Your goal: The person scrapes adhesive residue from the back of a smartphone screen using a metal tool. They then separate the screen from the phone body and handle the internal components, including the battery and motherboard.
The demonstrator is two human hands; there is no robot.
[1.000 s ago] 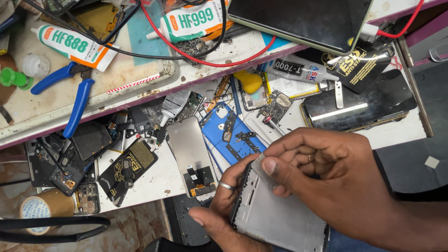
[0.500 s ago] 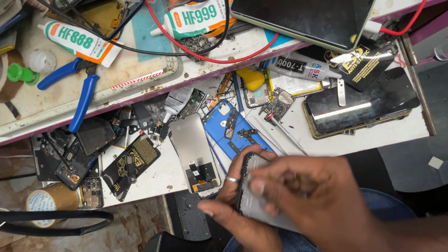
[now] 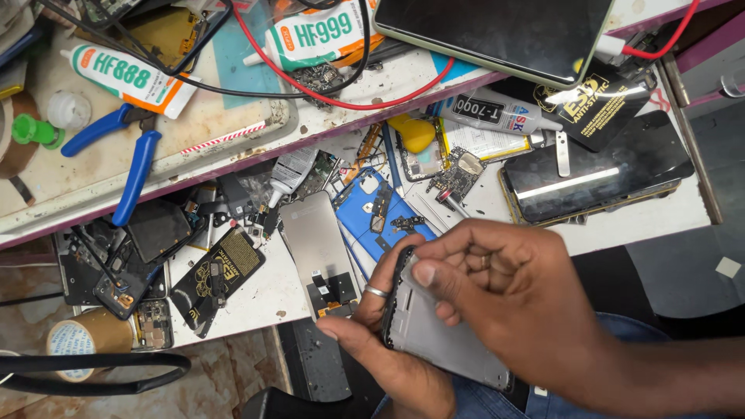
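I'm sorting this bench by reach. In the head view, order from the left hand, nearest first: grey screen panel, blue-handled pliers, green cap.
1. Grey screen panel, just up-left of the left hand.
2. Blue-handled pliers, farther up-left on the tray.
3. Green cap, at the far left edge.

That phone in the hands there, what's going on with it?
A person sits at a cluttered repair bench holding a phone frame over the lap. The left hand cradles it from below, a ring on one finger. The right hand covers it from above, thumb pressing its upper edge. Loose phone parts, a grey screen panel, glue tubes and blue pliers lie on the bench.
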